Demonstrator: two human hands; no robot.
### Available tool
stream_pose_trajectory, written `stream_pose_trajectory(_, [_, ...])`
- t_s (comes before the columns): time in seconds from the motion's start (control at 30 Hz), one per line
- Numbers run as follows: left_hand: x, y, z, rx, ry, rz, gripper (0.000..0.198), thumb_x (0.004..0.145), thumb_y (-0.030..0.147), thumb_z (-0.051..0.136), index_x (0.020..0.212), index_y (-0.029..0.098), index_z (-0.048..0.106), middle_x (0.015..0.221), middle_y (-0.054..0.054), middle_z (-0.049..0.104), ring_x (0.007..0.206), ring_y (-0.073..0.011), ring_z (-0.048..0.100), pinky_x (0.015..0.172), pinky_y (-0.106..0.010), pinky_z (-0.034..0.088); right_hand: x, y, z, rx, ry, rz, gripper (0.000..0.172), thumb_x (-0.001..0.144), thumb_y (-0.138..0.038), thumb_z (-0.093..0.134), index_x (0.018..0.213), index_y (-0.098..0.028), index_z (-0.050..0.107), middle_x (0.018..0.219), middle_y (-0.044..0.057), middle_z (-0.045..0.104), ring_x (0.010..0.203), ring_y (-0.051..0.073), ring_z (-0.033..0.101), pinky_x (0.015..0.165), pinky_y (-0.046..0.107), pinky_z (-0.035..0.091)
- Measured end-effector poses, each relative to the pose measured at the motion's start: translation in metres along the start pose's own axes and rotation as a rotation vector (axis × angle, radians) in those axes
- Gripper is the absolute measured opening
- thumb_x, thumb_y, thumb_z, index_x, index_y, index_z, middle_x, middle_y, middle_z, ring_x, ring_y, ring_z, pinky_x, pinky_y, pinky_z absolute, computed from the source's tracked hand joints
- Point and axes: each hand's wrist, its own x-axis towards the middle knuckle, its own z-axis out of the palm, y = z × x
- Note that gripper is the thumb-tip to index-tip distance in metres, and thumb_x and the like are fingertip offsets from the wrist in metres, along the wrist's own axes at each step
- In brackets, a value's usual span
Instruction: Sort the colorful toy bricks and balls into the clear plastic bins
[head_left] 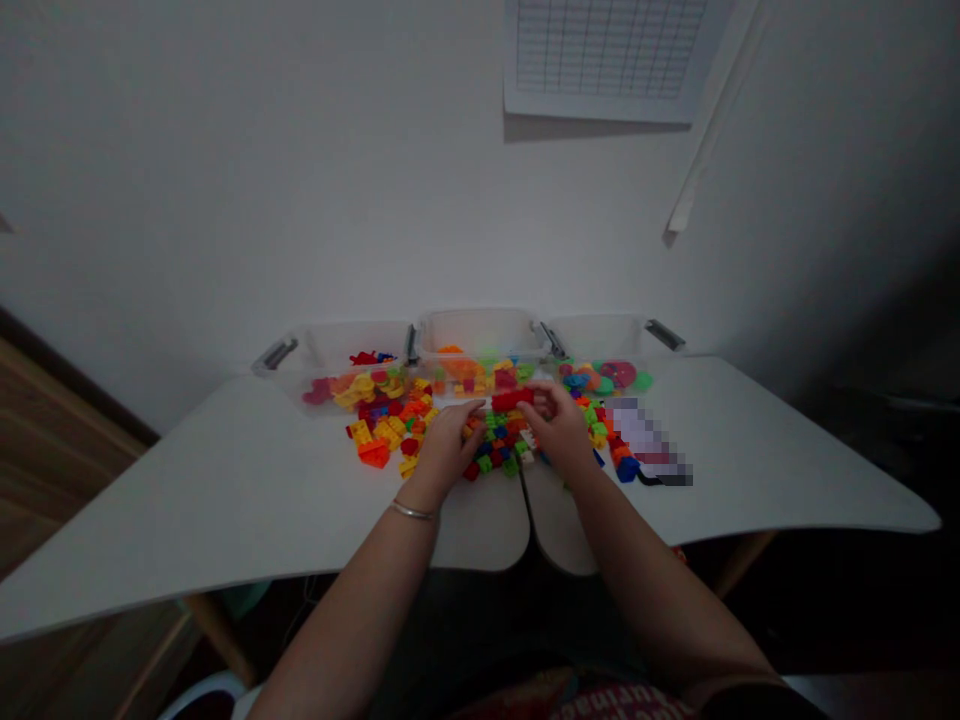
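A red toy brick piece (pixel 511 400), long and narrow, is held above the pile by my right hand (pixel 561 428), whose thumb and fingers close on its right end. My left hand (pixel 448 442) is at the left of this piece, its thumb and fingers apart and its fingertips close to the piece's left end; whether they touch it I cannot make out. Under and around both hands lies a spread pile of small toy bricks (pixel 501 440) in red, green, yellow, orange, blue and white. The hands hide part of the pile.
Three clear plastic bins stand against the wall: a left bin (pixel 352 345), a middle bin (pixel 480 335) and a right bin (pixel 600 335), each with colourful pieces. A blurred-out flat object (pixel 645 440) lies at right. The white table (pixel 247 480) has a front gap.
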Motion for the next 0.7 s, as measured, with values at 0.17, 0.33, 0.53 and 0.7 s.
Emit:
stream_pose_trajectory(0.17, [0.000,0.002,0.000,0.048,-0.055,0.026,0.026,0.090,0.023,0.052,0.115,0.020,0.058,0.112,-0.009,0.066,0.108,-0.0232,0.059,0.095,-0.043,0.049,0.047,0.000,-0.007,-0.040,0.248,-0.120,0.024,0.082,-0.036,0.055,0.100,-0.022,0.051,0.109,0.009,0.065,0.099,0.019,0.063,0.089,0.035,0.051])
stream_pose_trajectory(0.33, [0.001,0.000,0.002,0.079,-0.084,0.016,0.023,0.089,0.020,0.052,0.110,0.019,0.061,0.109,-0.009,0.065,0.106,-0.0240,0.059,0.095,-0.044,0.049,0.084,0.007,-0.010,-0.351,0.267,-0.142,0.018,0.085,-0.032,0.052,0.097,-0.019,0.057,0.104,0.010,0.066,0.099,0.021,0.060,0.090,0.035,0.047])
stream_pose_trajectory(0.53, [0.000,-0.003,0.004,0.029,-0.077,0.028,0.024,0.088,0.017,0.050,0.109,0.020,0.061,0.109,-0.009,0.063,0.106,-0.0225,0.058,0.095,-0.043,0.050,0.087,0.012,-0.002,-0.704,0.037,-0.164,0.022,0.088,-0.026,0.048,0.097,-0.018,0.067,0.103,0.011,0.069,0.107,0.027,0.056,0.100,0.043,0.039])
stream_pose_trajectory(0.7, [0.000,-0.001,0.003,0.008,-0.063,0.057,0.021,0.088,0.015,0.050,0.104,0.020,0.063,0.107,-0.008,0.063,0.103,-0.0214,0.058,0.093,-0.042,0.050,0.082,0.015,0.000,-0.769,-0.031,-0.238,0.026,0.086,-0.026,0.052,0.105,-0.017,0.067,0.111,0.012,0.068,0.118,0.028,0.050,0.106,0.044,0.035])
